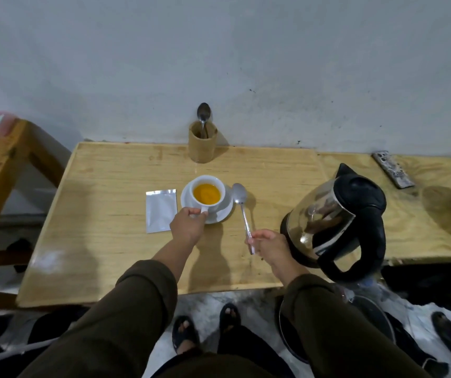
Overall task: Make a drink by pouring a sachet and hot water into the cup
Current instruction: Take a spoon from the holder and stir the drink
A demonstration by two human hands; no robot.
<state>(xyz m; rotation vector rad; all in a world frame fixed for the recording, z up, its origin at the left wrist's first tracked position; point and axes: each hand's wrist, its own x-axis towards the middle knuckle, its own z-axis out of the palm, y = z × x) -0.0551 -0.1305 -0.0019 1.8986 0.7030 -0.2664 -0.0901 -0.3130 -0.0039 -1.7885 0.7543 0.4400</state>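
Cup (pixel 208 194), glossy white ceramic, gripped by left hand (pixel 187 227); right hand (pixel 269 245) pinches steel spoon (pixel 242 211).

Table (pixel 104 257) is lying mostly bare near-left and along the near edge, so approach from there is staying open. Sachet (pixel 161 210) is sitting just left of the saucer (pixel 223 212), blocking that side. Kettle (pixel 338 222) is crowding the right. Holder (pixel 202 144) is standing far behind the cup (pixel 207 194), with a clear strip between them.
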